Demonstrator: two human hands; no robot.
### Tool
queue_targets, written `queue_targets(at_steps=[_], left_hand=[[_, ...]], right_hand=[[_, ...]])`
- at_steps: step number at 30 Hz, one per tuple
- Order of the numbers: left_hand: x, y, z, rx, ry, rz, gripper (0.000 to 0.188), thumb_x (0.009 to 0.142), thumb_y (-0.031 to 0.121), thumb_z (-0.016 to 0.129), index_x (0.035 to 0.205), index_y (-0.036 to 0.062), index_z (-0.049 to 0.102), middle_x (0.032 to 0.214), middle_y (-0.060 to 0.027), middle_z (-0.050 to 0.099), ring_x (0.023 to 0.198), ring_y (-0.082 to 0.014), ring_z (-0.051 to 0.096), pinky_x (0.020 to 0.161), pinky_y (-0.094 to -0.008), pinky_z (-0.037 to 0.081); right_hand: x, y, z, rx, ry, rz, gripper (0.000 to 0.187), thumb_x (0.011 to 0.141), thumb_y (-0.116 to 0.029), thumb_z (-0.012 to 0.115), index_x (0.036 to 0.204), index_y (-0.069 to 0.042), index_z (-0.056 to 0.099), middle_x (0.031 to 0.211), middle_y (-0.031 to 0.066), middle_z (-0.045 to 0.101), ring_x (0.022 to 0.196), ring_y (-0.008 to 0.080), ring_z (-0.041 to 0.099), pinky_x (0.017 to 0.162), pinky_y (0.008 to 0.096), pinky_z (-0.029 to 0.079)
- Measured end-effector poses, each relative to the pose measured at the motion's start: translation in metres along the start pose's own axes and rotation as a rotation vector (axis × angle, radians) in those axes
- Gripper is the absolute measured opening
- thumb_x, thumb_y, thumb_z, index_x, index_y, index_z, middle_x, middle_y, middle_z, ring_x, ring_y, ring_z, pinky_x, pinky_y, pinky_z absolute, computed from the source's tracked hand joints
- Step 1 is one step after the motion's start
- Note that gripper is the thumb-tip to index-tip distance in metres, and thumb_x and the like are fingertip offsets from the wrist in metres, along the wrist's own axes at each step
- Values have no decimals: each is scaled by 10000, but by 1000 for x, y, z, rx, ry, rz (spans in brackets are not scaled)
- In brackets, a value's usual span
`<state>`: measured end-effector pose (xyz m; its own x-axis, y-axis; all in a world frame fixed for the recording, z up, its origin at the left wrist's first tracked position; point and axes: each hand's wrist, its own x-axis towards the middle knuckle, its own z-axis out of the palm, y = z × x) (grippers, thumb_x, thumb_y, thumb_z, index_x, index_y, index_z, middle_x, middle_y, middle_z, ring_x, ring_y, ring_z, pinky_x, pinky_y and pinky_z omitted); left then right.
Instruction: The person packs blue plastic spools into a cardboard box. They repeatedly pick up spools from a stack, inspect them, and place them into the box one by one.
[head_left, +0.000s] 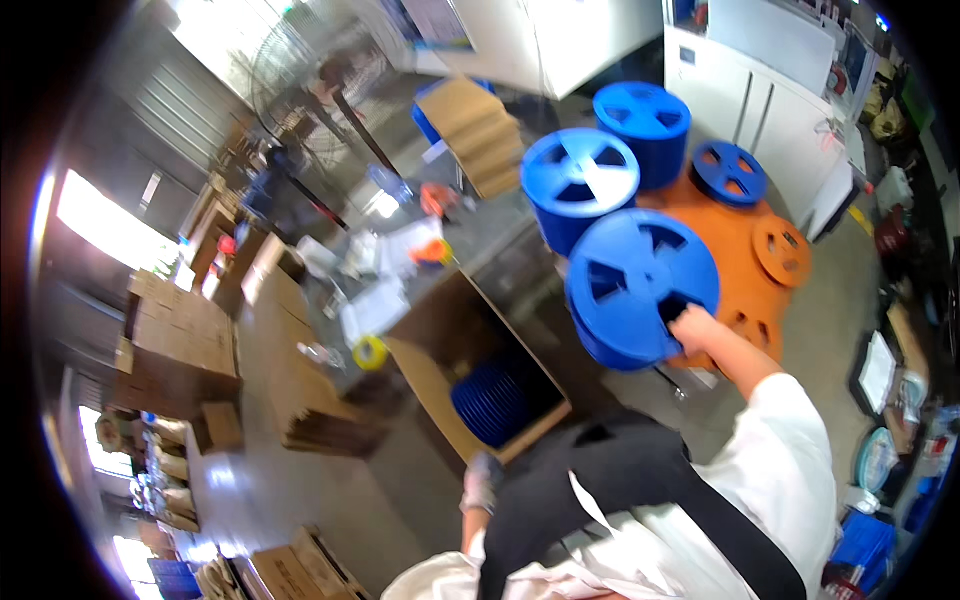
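Observation:
My right hand is at the near right edge of a large blue plastic reel, its fingers hooked into one of the cut-outs in the top. That reel appears to be the top of a stack, slightly tilted toward me. My left hand, in a greyish glove, is low beside the near corner of an open cardboard box; blur hides its fingers. Several blue reels stand on edge in a row inside the box.
Two more blue reel stacks, a blue reel and orange reels surround an orange surface. Yellow tape and papers lie on a grey table. Flattened cartons lean at left; a fan stands behind.

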<state>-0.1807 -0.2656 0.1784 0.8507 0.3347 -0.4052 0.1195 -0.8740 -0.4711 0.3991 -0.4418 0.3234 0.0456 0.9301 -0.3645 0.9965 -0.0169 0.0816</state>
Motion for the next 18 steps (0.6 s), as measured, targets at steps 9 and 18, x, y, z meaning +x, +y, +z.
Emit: queue_targets(at_steps=[9,18], left_hand=[[45,-19,-25,-2036,101,-798,119,836,169,548,820,84,630,801,-90,609,785,-244,588,691,-367,457],[87,-43,-94,-1591,94,-623,169,877,207,541,929,76,634,926,-64,626,876,-204,588,769,-338,455]], right_hand=[[45,-9,11,124,-508,55,397,653,-326,757,1003,-140,746,1031,68,715,985,277,670,827,387,536],[71,12,80,136,-477,69,431,645,-270,761,1057,-149,727,1089,64,696,1018,254,655,817,393,531]])
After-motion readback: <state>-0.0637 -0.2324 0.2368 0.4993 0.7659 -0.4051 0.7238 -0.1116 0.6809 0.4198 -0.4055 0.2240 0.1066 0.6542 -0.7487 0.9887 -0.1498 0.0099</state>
